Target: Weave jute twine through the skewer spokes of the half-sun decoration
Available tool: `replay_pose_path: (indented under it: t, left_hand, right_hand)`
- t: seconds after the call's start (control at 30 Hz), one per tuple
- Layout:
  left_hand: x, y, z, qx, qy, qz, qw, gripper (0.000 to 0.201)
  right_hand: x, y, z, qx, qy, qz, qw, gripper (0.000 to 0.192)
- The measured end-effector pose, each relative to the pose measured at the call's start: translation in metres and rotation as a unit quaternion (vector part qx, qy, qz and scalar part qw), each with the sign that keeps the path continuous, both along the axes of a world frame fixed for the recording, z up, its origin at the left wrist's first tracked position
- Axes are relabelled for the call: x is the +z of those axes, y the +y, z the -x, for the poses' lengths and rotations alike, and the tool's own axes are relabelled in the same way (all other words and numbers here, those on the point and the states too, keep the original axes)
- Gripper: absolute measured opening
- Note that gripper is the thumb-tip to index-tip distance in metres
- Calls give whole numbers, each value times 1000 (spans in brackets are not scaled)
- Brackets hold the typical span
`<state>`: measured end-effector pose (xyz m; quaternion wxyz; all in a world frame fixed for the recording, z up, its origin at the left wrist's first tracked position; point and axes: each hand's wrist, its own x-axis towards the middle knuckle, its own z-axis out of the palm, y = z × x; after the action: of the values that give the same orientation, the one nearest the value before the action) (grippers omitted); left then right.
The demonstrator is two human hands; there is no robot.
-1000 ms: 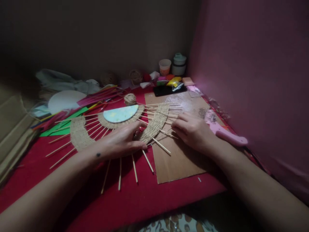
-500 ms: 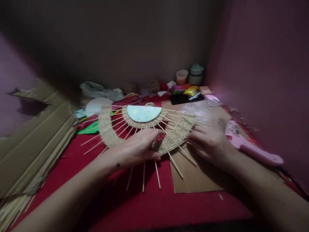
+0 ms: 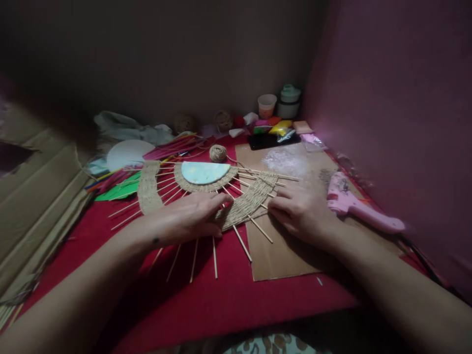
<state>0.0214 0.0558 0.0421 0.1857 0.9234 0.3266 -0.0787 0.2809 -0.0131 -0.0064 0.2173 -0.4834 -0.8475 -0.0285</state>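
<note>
A half-round fan of thin wooden sticks carries a woven twine band (image 3: 245, 201) and a pale blue half-disc (image 3: 205, 172) with a woven border. My left hand (image 3: 195, 212) grips the band near its middle, thumb below and fingers on top. My right hand (image 3: 297, 211) is closed at the band's right outer edge, beside the stick ends. A thin strand of twine seems to run from the weave into its fingers, which partly hide it. Behind the half-disc lies a ball of twine (image 3: 218, 153), its strand leading right to the weave.
A cardboard sheet (image 3: 283, 255) lies on the red cloth (image 3: 221, 309). To the right is a pink glue gun (image 3: 368, 209). A black phone (image 3: 265, 141), coloured packets, a cup (image 3: 267, 105) and a lidded jar (image 3: 289, 101) stand behind. Folded cardboard (image 3: 40, 196) stands at left.
The whole view has shifted, so everything sits further left. The fan's straight edge has dropped relative to the twine ball, which now shows fully. Both hands stay on the fan.
</note>
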Motion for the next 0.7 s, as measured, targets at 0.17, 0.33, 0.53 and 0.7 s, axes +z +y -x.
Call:
replay_pose_path:
  t: [0.17, 0.33, 0.53, 0.7]
  left_hand:
    - [-1, -7, -14, 11, -13, -137, 990, 42]
    - [-18, -11, -33, 11, -76, -195, 978, 39]
    - [-27, -14, -46, 66, -49, -209, 974, 61]
    - [-28, -14, -49, 63, -4, -233, 970, 68]
  right_hand:
    - [1, -1, 0, -13, 2, 12, 1000, 24]
    - [1, -1, 1, -21, 2, 16, 1000, 23]
    - [1, -1, 2, -19, 13, 27, 999, 23]
    - [4, 0, 0, -15, 21, 23, 999, 24]
